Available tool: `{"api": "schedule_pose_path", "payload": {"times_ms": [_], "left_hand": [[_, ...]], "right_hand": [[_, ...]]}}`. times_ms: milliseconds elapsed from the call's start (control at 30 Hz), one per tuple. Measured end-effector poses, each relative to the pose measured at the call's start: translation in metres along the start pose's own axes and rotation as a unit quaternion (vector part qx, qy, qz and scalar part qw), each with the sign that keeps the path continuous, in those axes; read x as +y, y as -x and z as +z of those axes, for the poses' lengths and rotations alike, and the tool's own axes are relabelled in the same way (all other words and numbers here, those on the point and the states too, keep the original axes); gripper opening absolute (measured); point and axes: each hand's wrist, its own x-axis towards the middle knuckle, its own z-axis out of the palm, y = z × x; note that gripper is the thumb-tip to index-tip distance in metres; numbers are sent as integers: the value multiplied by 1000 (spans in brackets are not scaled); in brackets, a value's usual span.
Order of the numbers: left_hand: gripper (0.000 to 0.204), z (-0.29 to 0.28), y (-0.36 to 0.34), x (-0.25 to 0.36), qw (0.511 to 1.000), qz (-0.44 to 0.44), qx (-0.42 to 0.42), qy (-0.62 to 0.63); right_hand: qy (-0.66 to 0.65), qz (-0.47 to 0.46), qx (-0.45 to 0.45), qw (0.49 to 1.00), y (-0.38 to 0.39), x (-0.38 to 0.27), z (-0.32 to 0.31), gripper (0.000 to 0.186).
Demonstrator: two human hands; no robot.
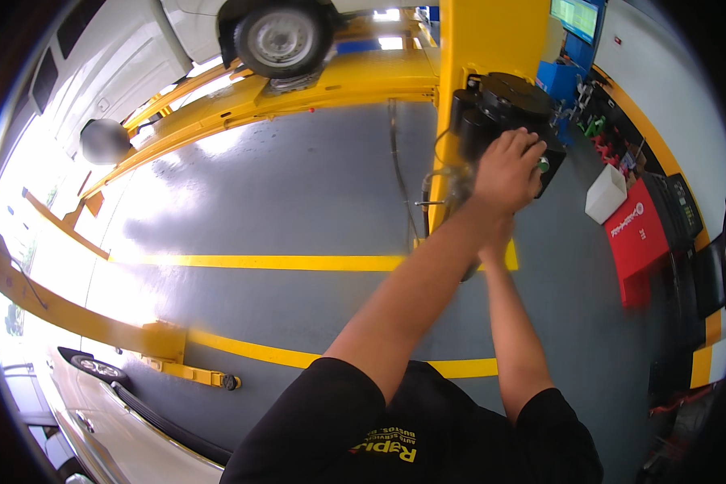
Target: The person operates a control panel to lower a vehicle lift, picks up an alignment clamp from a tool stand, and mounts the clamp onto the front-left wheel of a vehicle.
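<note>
My left hand (510,168) is up against a black control box (548,168) on the yellow lift post (492,36). Its fingers are bent over the box, close beside a green button (544,164). Above the hand sits a round black reservoir or motor cover (518,93). My right hand (496,235) is lower down, under my left wrist and near the foot of the post. Its fingers are mostly hidden behind my left forearm, and whether they hold anything does not show.
A white vehicle (137,40) stands on the yellow lift runway (355,81) at the far left. A yellow lift arm (81,319) and a pale car (129,419) are at the near left. A red cabinet (637,234) and a white container (607,194) line the right wall. A hose (395,145) hangs by the post.
</note>
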Motion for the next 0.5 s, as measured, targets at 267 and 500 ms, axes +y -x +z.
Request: {"api": "schedule_pose_path", "payload": {"times_ms": [267, 500], "left_hand": [[46, 5, 0, -2, 1000, 5, -12, -9], [47, 7, 2, -1, 1000, 3, 10, -9]], "right_hand": [[150, -24, 84, 985, 6, -7, 7, 79], [123, 92, 7, 988, 4, 5, 14, 76]]}}
